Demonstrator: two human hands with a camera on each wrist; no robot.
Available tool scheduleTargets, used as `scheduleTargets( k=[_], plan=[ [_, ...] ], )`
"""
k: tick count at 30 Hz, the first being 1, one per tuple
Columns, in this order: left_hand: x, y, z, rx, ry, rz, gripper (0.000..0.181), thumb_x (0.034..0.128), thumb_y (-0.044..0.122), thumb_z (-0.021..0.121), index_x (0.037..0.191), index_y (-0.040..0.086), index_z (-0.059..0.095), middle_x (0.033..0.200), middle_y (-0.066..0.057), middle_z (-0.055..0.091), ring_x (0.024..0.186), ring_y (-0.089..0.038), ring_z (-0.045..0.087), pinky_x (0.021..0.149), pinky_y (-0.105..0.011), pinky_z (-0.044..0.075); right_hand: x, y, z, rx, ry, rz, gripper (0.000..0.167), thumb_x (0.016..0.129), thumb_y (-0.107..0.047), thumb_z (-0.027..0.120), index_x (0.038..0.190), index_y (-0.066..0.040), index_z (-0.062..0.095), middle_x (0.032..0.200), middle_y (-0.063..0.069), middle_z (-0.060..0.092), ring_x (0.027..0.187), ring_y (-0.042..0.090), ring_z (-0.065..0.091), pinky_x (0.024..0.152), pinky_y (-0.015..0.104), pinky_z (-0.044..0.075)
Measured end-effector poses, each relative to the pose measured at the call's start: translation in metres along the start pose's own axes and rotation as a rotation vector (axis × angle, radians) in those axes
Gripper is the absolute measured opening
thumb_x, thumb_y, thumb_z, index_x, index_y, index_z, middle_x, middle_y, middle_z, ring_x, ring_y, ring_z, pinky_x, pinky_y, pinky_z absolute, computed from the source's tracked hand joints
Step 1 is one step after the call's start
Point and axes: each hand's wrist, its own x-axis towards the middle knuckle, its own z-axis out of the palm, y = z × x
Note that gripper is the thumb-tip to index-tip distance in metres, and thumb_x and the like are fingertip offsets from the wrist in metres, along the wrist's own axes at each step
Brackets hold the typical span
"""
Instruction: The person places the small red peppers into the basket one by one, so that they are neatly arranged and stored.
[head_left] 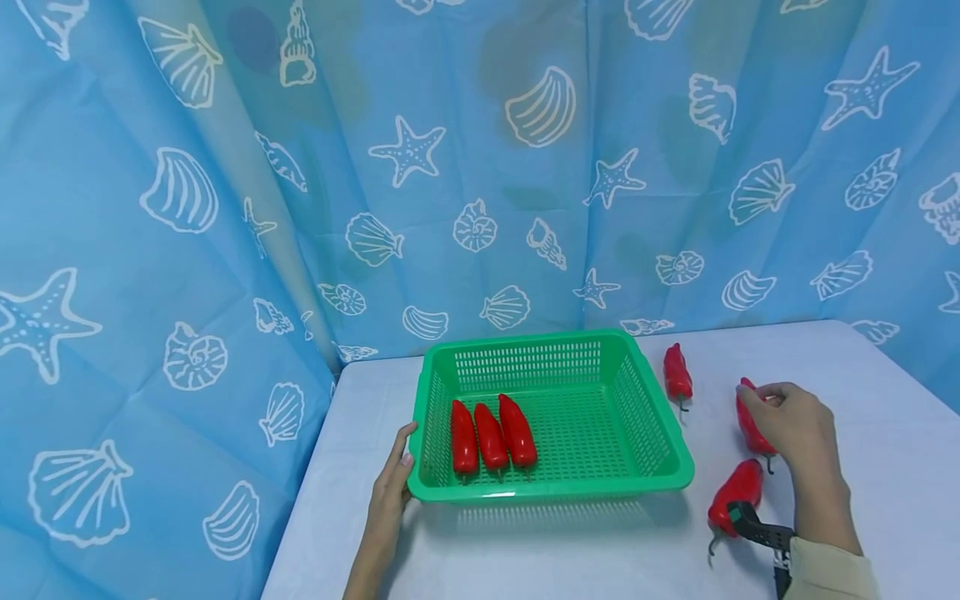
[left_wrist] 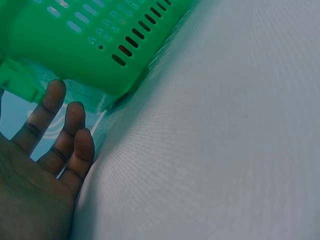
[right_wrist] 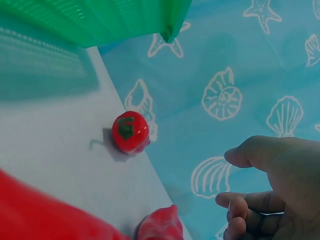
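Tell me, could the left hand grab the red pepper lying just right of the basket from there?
Probably not easily: the left hand is at the left side of the green basket, whose full width lies between the hand and that red pepper.

basket (head_left: pixel 555 490): plastic, smooth, semi-gloss. red peppers (head_left: pixel 517 429): v. glossy, smooth. curtain (head_left: pixel 450 92): cloth or plastic, can't tell, w/ low sheen. table cover (left_wrist: pixel 215 150): matt, fine-textured cloth. sleeve (head_left: pixel 832 572): matt cloth.
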Motion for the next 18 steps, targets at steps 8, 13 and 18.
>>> scheduleTargets(
  k=[8,13,18],
  plan=[
    [0.0,0.0,0.001,0.015,0.012,-0.01,0.049,0.1058,0.052,0.037,0.153,0.037,0.039,0.157,-0.006,0.034,0.123,-0.03,0.051,0.09,-0.033,0.048,0.004,0.008,0.002,-0.006,-0.013,0.036,0.075,0.093,-0.033,0.068,0.14,0.015,0.036,0.123,0.037,0.043,0.105,0.05,0.047,0.063,0.048,0.057],
    [0.0,-0.001,0.001,0.016,0.01,-0.012,0.049,0.1056,0.052,0.037,0.153,0.037,0.039,0.157,-0.007,0.035,0.122,-0.03,0.052,0.09,-0.034,0.048,0.007,0.014,0.003,-0.004,-0.031,0.054,0.081,0.091,-0.032,0.071,0.143,0.015,0.031,0.125,0.037,0.041,0.103,0.049,0.049,0.065,0.049,0.057],
    [0.0,-0.001,0.0,0.017,0.005,-0.002,0.049,0.1058,0.051,0.037,0.153,0.036,0.039,0.156,-0.008,0.035,0.12,-0.03,0.053,0.089,-0.034,0.049,0.009,0.018,0.006,-0.017,-0.043,0.076,0.081,0.091,-0.033,0.072,0.142,0.015,0.032,0.125,0.037,0.041,0.103,0.049,0.049,0.066,0.05,0.056]
  ],
)
